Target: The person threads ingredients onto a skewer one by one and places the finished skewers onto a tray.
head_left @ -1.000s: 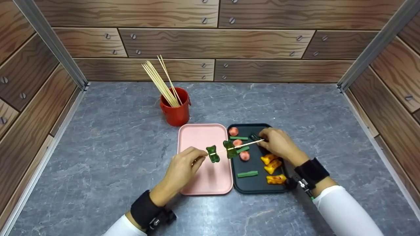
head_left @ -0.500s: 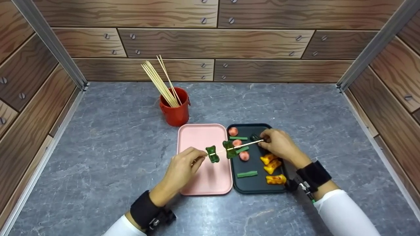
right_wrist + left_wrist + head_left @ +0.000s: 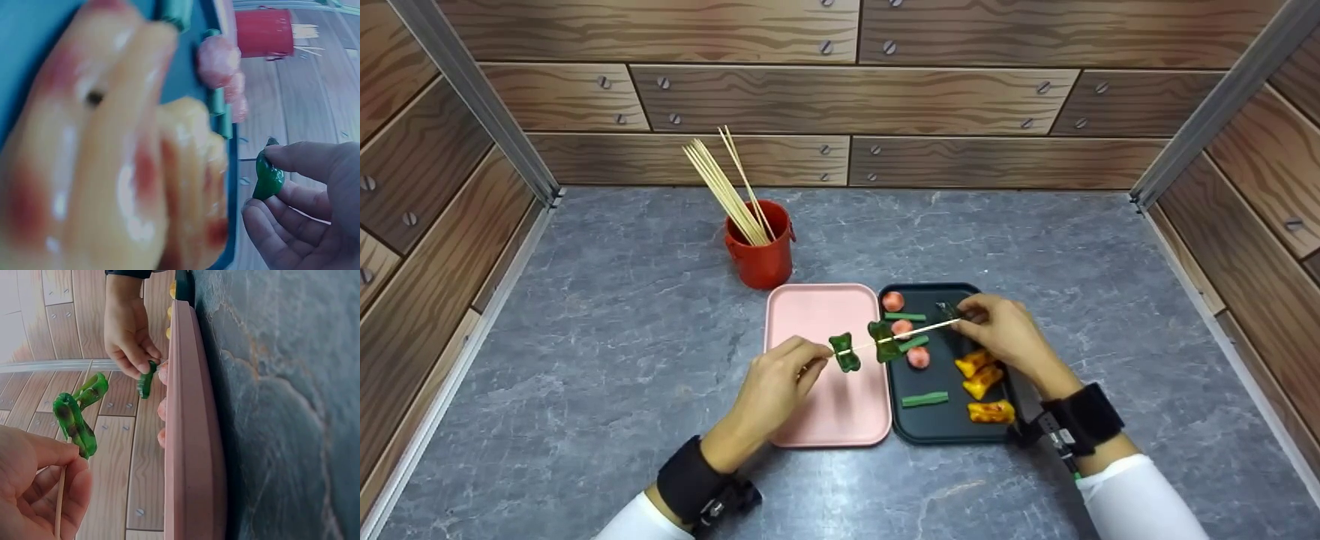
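Observation:
My left hand (image 3: pixel 776 382) pinches a bamboo skewer (image 3: pixel 919 331) over the pink tray. Two green pepper pieces (image 3: pixel 883 342) are threaded on it, one right by my left fingertips; in the left wrist view these pepper pieces (image 3: pixel 76 424) sit just above the thumb. The skewer slants up to the right, its far end overlapping my right fingertips in the head view. My right hand (image 3: pixel 1003 331), over the dark tray, holds another green pepper piece (image 3: pixel 269 175) between thumb and fingers. In the left wrist view that held piece (image 3: pixel 146 380) appears apart from the skewered ones.
The pink tray (image 3: pixel 832 420) stands beside the dark tray (image 3: pixel 941 433). On the dark one lie three pink balls (image 3: pixel 918 357), green strips (image 3: pixel 925 399) and yellow browned pieces (image 3: pixel 991 412). A red bucket (image 3: pixel 763 262) of skewers (image 3: pixel 727 191) stands behind. Wood-patterned panels (image 3: pixel 840 97) enclose the table.
The pepper piece in my right hand has turned and shifted slightly right, and my right wrist has moved a little outward. My left hand and the skewer have hardly moved.

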Demonstrator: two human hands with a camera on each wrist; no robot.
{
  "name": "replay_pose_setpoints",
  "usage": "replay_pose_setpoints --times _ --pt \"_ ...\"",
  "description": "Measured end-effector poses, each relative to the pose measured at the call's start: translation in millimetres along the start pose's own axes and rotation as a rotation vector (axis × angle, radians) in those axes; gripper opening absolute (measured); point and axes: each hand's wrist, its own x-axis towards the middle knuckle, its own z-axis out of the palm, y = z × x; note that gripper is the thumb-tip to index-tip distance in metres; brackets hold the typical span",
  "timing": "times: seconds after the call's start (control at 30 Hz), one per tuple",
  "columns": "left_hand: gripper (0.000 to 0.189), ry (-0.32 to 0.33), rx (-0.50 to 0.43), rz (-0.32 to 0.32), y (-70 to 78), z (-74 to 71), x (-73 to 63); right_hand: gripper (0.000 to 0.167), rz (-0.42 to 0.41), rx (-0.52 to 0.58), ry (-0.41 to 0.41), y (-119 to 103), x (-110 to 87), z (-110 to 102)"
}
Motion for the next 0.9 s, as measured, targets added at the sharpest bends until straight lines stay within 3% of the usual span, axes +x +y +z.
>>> replay_pose_setpoints --times 0.23,0.9 --pt "0.013 -0.005 0.005 -0.009 -0.3 0.4 -0.5 0.034 0.041 0.112 0.064 -4 -8.2 -6" --pt "0.012 -0.045 0.018 -0.033 -1.0 0.8 -1.4 0.039 0.083 0.202 0.120 -5 -26.3 -4"
